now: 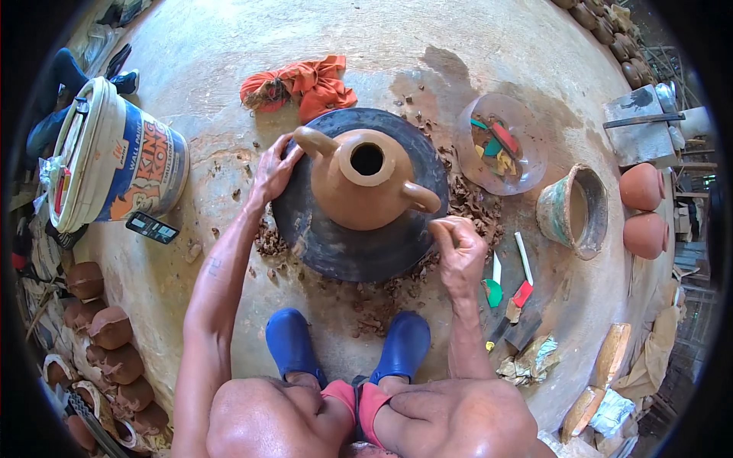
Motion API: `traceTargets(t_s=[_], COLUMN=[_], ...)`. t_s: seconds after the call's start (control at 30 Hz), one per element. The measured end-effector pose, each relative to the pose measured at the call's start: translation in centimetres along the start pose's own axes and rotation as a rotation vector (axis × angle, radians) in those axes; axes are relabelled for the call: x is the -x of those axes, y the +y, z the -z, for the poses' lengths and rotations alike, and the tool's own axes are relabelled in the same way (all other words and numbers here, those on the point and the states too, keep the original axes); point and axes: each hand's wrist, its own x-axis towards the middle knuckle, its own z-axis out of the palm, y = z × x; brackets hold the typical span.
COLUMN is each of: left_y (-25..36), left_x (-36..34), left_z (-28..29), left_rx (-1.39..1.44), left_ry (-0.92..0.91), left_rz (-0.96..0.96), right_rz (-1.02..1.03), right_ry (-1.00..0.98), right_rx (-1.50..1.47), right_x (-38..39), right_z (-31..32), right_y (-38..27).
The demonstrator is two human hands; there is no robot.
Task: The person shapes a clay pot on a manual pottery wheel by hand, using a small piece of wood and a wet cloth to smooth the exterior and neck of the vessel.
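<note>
You've got blue clogs (289, 340) planted nearest, clay crumbs (370, 319) strewn between them and the wheel (343, 256). Your hands are apart, one on each side of the pot (355, 195), which sits upright on the wheel, mouth up. Your right hand (460, 248) is by the wheel's right edge, near the right handle (420, 196), fingers curled in; can't tell if they pinch anything. Your left hand (276, 169) is at the wheel's left edge, thumb apart from loosely bent fingers, right by the left handle (314, 142); can't tell if it's touching.

To your right: a white stick (524, 258) on the floor, then a crusty basin (554, 203). To your left: a phone (152, 227) just beside a lidded bucket (156, 156). Farther: a clear tub (527, 122) holding coloured bits (502, 141), and an orange-red cloth (324, 90) beyond the wheel.
</note>
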Motion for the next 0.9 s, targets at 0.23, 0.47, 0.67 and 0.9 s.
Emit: traceTargets(t_s=[0.23, 0.47, 0.67, 0.9], left_y=[2.9, 2.1, 5.0, 4.0], left_x=[-3.5, 10.0, 21.6, 18.9], left_z=[1.1, -1.4, -6.3, -7.8], left_rx=[-0.159, 0.123, 0.387, 0.331], left_ry=[0.687, 0.761, 0.565, 0.521], left_rz=[-0.298, 0.097, 0.258, 0.187], right_rz=[0.034, 0.489, 0.908, 1.199], right_ry=[0.204, 0.023, -0.258, -0.493], right_rx=[0.036, 0.292, 0.456, 0.922], right_x=[-1.6, -2.5, -4.4, -4.5], right_z=[3.1, 4.0, 0.7, -6.3], right_y=[-2.9, -7.3, -13.8, -14.0])
